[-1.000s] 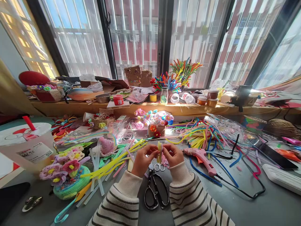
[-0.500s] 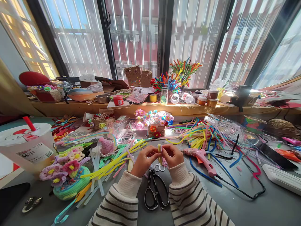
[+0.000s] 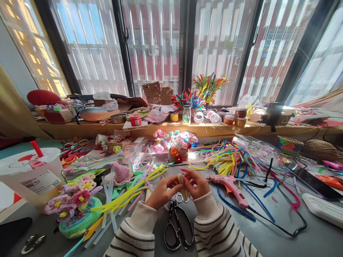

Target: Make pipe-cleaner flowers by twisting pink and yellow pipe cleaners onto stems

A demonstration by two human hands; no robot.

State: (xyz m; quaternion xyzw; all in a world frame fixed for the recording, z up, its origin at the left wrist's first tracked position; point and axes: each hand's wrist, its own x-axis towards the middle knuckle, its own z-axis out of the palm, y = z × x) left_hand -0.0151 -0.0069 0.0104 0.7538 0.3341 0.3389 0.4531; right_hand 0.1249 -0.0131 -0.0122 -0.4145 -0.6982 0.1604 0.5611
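Tilted differently than a moment ago between the left hand (image 3: 165, 190), its fingers pinching, and the right hand (image 3: 196, 182), its fingertips closed on the same piece, the small yellow loop (image 3: 183, 182) sits above the black-handled scissors (image 3: 178, 228), left of the pink glue gun (image 3: 233, 187).

Yellow piece (image 3: 180, 177) partly hidden behind fingers (image 3: 174, 190)
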